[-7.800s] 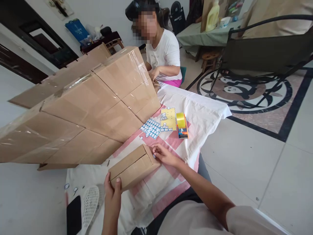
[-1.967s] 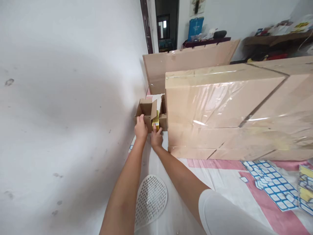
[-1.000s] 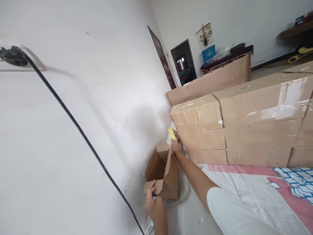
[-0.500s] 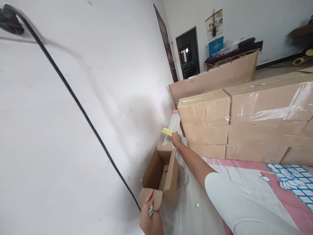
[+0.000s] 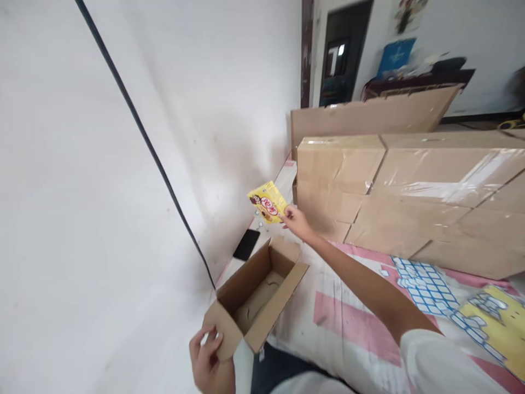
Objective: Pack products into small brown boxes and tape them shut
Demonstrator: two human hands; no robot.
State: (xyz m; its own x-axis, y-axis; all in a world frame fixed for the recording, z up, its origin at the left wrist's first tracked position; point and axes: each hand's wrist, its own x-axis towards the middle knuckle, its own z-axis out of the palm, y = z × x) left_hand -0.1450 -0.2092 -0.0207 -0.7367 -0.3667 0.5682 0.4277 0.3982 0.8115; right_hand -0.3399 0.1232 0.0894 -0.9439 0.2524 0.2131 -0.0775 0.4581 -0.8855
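My right hand [image 5: 296,221] pinches a corner of a flat yellow packet [image 5: 268,203] with red and dark print, held up above the far end of an open cardboard box [image 5: 279,303]. The box's flaps stand spread outward, and two thin dark marks or strands show on its bottom. My left hand [image 5: 209,353] grips the near flap of this box, thumb and fingers closed round the board. A flat black object [image 5: 246,244], perhaps a phone or tablet, lies beyond the box beside the wall.
A white wall [image 5: 102,219] with a black cable [image 5: 151,148] runs along the left. Large taped cardboard boxes [image 5: 414,197] block the right side. Under everything lies a pink and white patterned sheet [image 5: 356,328]. Behind stand a dark doorway [image 5: 342,54] and a blue bag [image 5: 396,56].
The yellow packet has turned from nearly edge-on to showing its printed face. The cardboard box has come nearer and tilted. The view has shifted, uncovering the black flat object.
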